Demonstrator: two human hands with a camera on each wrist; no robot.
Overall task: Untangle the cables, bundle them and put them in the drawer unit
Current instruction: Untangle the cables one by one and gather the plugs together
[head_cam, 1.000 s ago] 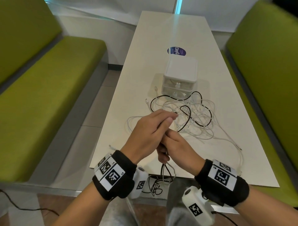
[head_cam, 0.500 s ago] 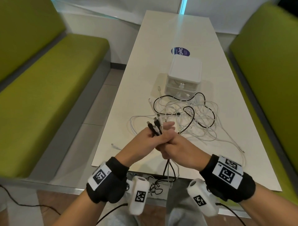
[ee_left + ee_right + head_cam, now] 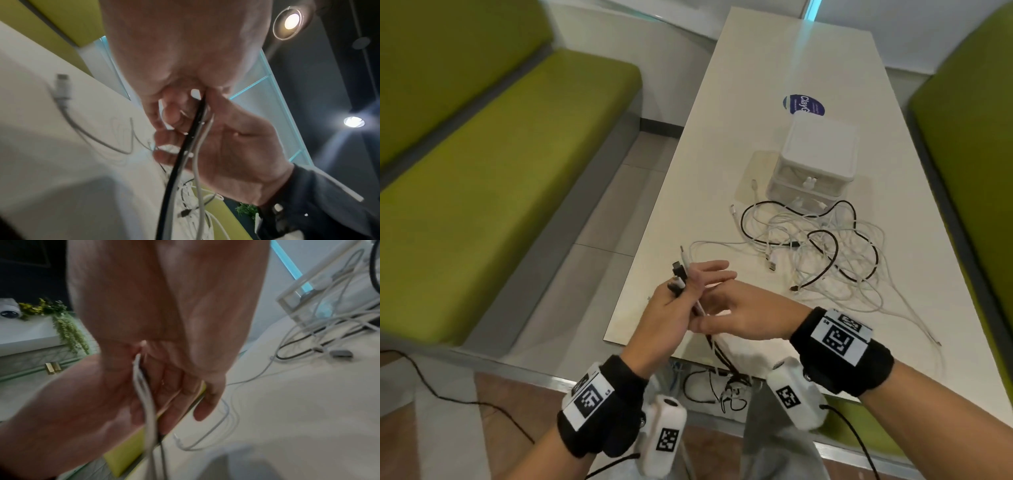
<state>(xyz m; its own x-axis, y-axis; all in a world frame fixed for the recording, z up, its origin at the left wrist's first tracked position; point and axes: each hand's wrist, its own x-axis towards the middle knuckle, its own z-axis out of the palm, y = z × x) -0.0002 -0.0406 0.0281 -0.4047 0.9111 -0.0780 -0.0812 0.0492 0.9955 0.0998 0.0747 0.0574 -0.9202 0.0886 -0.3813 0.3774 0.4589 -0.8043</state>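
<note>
My left hand (image 3: pixel 671 311) grips a bunch of black and white cables just below their plug ends (image 3: pixel 680 277), above the table's near left corner. My right hand (image 3: pixel 746 315) lies against it with loosely spread fingers; the cables (image 3: pixel 180 162) run across its palm (image 3: pixel 236 146) and hang down past the table edge in loops (image 3: pixel 719 387). In the right wrist view the white strands (image 3: pixel 144 394) pass between both hands. A loose tangle (image 3: pixel 822 250) of white and black cables lies in front of the white drawer unit (image 3: pixel 818 154), whose drawers look shut.
The long white table (image 3: pixel 756 85) carries a round blue sticker (image 3: pixel 804 104) behind the unit. Green benches run along the left (image 3: pixel 500 171) and the right (image 3: pixel 969 137). One white cable end (image 3: pixel 935 341) trails toward the near right edge.
Both hands had clasped the bunch together; now my right hand has loosened and spread its fingers. My left hand keeps its hold, the plug ends sticking out further up and left.
</note>
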